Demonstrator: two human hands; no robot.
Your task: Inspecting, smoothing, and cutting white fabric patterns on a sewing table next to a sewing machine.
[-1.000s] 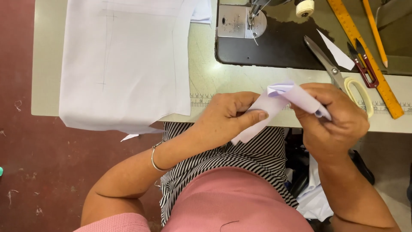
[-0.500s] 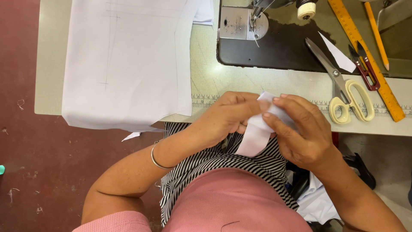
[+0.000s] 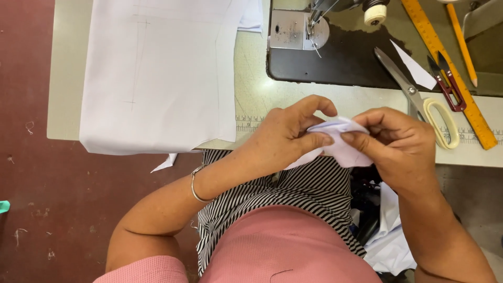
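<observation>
Both my hands pinch a small folded piece of pale lilac-white fabric (image 3: 341, 141) just in front of the table's near edge, above my lap. My left hand (image 3: 285, 137) grips its left side with thumb and fingers. My right hand (image 3: 401, 147) holds the right side, fingers curled over the fold. A thin metal bangle (image 3: 195, 186) circles my left wrist. The lower end of the fabric hangs down between my hands over a striped cloth (image 3: 293, 202).
A large white fabric sheet (image 3: 157, 73) covers the table's left part and hangs over its edge. A sewing machine base (image 3: 335, 57) lies ahead. Scissors (image 3: 419, 102), red thread snips (image 3: 448, 86), a yellow ruler (image 3: 450, 73) and a pencil (image 3: 461, 44) lie to the right.
My hands have drawn closer together and the fabric piece has been folded smaller between them. The right hand moved left, away from the scissors.
</observation>
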